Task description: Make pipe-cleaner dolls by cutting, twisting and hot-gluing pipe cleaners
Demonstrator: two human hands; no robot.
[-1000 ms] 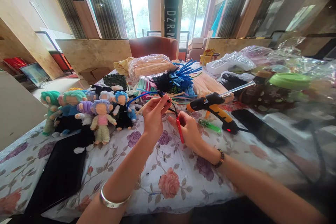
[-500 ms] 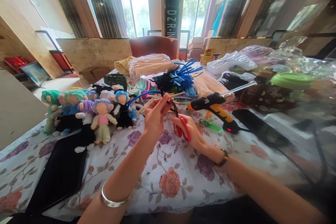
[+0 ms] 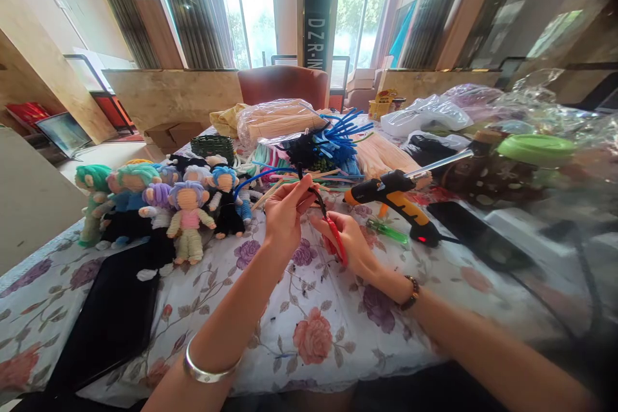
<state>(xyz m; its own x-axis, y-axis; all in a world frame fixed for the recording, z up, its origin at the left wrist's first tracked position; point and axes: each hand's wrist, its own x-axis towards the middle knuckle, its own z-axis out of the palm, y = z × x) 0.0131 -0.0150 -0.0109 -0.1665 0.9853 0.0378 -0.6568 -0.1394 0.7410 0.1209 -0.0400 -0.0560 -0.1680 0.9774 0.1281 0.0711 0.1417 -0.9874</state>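
Observation:
My left hand (image 3: 288, 209) pinches a thin black fuzzy stem (image 3: 300, 170) above the middle of the table. Close to its right, my right hand (image 3: 350, 241) is wrapped round the red handles of a pair of scissors (image 3: 338, 241). The dark blades point up and left, close to the left fingertips and the stem. Small black clippings (image 3: 305, 291) lie on the flowered cloth (image 3: 261, 341) below the hands. Where exactly the blade tips meet the stem is too small to tell.
Several yarn dolls (image 3: 188, 222) stand at the left, behind a black tablet-like slab (image 3: 113, 315). Bundled coloured stems (image 3: 340, 141) lie behind the hands. A glue gun (image 3: 393, 193), a green cutter (image 3: 387, 230) and a green-lidded container (image 3: 535, 149) are at the right.
The scissors have turned slightly in my right hand and their handles look closer together. More dark clippings show on the cloth. My left hand has hardly moved.

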